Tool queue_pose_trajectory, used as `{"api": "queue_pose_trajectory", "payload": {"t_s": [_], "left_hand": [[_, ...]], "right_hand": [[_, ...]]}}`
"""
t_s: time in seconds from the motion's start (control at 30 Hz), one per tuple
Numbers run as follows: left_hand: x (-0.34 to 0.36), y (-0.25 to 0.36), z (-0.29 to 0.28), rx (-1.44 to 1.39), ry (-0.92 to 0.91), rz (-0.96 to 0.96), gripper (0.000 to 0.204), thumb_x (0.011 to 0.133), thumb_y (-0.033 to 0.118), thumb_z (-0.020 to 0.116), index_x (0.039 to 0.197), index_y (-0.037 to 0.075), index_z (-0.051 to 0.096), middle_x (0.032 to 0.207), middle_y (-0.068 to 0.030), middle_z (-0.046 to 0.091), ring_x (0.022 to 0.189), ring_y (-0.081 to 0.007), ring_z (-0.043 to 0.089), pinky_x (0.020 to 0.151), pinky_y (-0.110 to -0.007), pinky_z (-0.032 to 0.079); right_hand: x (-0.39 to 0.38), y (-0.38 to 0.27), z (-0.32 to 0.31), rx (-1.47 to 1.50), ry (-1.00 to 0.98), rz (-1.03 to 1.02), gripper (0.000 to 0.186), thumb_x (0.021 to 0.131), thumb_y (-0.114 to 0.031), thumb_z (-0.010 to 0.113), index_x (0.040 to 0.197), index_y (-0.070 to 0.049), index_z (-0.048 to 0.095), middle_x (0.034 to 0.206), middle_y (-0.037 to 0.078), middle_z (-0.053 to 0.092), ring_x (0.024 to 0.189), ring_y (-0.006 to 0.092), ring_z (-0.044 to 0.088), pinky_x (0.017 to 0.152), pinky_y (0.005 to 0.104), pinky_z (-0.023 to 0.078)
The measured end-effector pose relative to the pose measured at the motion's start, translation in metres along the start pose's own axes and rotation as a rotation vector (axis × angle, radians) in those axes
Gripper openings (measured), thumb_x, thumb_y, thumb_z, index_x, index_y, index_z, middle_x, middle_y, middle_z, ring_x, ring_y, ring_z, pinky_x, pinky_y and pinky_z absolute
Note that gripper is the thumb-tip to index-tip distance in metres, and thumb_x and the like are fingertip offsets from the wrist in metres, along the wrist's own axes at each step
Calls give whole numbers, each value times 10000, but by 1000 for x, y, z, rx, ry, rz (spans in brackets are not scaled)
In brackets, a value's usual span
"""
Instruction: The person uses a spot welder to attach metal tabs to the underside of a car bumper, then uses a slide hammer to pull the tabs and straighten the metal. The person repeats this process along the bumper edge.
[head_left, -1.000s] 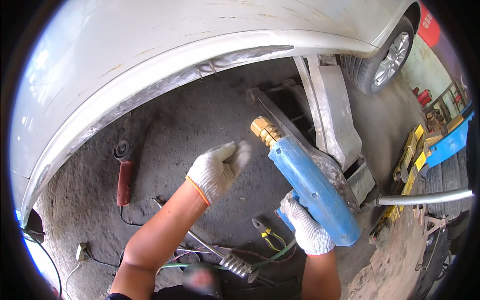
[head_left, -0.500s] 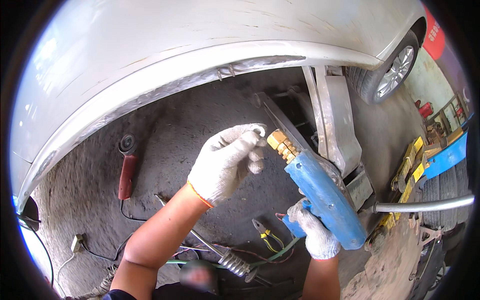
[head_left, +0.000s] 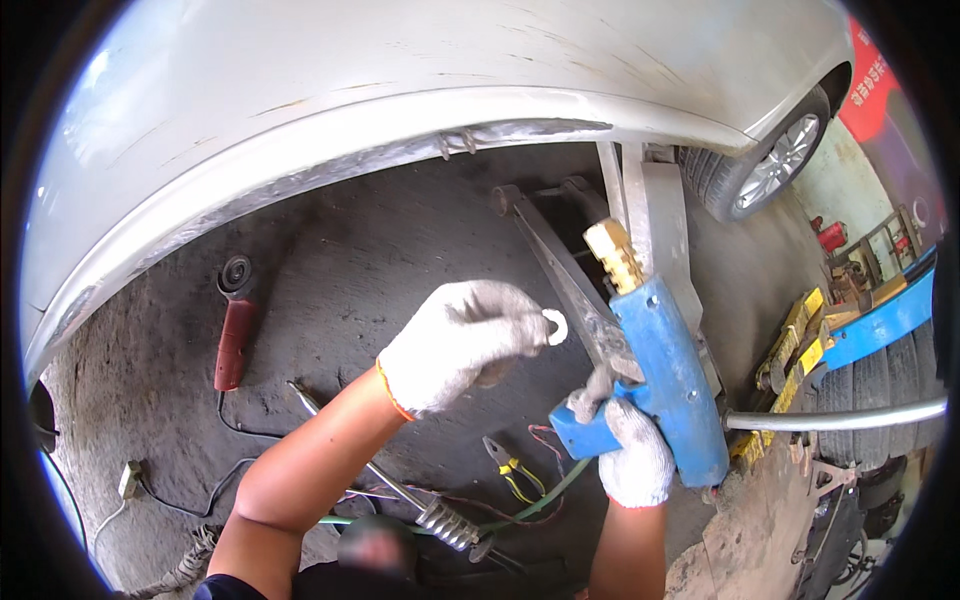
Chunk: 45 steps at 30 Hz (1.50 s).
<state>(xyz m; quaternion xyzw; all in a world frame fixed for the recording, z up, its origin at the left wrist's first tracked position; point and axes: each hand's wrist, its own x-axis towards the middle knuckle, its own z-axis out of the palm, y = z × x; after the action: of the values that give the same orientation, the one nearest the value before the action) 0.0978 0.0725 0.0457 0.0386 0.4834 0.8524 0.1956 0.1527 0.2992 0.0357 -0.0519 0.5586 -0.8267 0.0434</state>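
In my gloved left hand [head_left: 462, 345] a small pale ring [head_left: 555, 327], like a washer, is pinched between thumb and fingertips. My gloved right hand [head_left: 636, 450] is wrapped round the handle of a blue welding gun [head_left: 668, 375], whose brass tip [head_left: 615, 255] points up and away from me. The ring is a short way left of and below the tip, not touching it. Beyond them runs the bare, sanded sill [head_left: 330, 180] of a white car [head_left: 420, 60]. Two small metal rings [head_left: 458, 144] stick out from the sill's lower edge.
A red angle grinder [head_left: 234, 335] lies on the dark floor at left, its cord trailing. Pliers with yellow handles [head_left: 515, 470] and a slide hammer [head_left: 445, 525] with a coiled weight lie near me. Lift arm [head_left: 575, 285], yellow-edged metal parts [head_left: 795, 350] and stacked tyres [head_left: 870, 405] stand at right.
My right hand has tilted the welding gun more upright, its tip rising and shifting right. My left hand has moved slightly lower and turned, bringing the ring down and away from the tip.
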Motion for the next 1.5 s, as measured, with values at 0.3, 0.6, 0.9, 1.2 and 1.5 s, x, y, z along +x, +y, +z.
{"api": "queue_pose_trajectory", "payload": {"t_s": [0.3,0.6,0.9,1.2,1.5], "left_hand": [[2,-2,-14,447,-245,78,204,872,118,767,1036,0,741,886,-35,730,813,-71,616,762,-270,524],[-7,-25,-33,-167,-6,4,169,885,188,761,951,48,694,737,10,626,584,-54,494,500,-226,373],[-15,-48,-10,-273,188,139,211,913,88,722,1107,6,702,914,-10,701,708,-40,585,621,-191,459],[36,5,-18,-340,249,278,69,940,111,657,955,44,660,642,57,454,525,-41,334,478,-211,271],[90,36,-48,-330,-114,320,107,970,141,641,1034,55,642,695,63,470,536,-26,339,470,-190,269]], "right_hand": [[-4,7,-10,-365,-217,214,283,937,-121,652,1208,-59,602,903,19,677,852,115,637,893,338,524],[-2,20,-5,-455,-260,362,108,952,-236,677,987,-134,675,959,-43,675,903,76,640,858,304,530],[2,27,19,-535,-138,336,194,939,-221,691,1070,-81,658,963,-2,665,895,117,618,854,316,521],[19,4,16,13,3,85,284,868,-49,660,1143,-19,594,895,116,656,823,225,643,849,417,522],[61,-2,23,-182,-10,11,272,895,-102,705,1138,-14,619,853,98,675,820,191,668,828,366,535]]}}
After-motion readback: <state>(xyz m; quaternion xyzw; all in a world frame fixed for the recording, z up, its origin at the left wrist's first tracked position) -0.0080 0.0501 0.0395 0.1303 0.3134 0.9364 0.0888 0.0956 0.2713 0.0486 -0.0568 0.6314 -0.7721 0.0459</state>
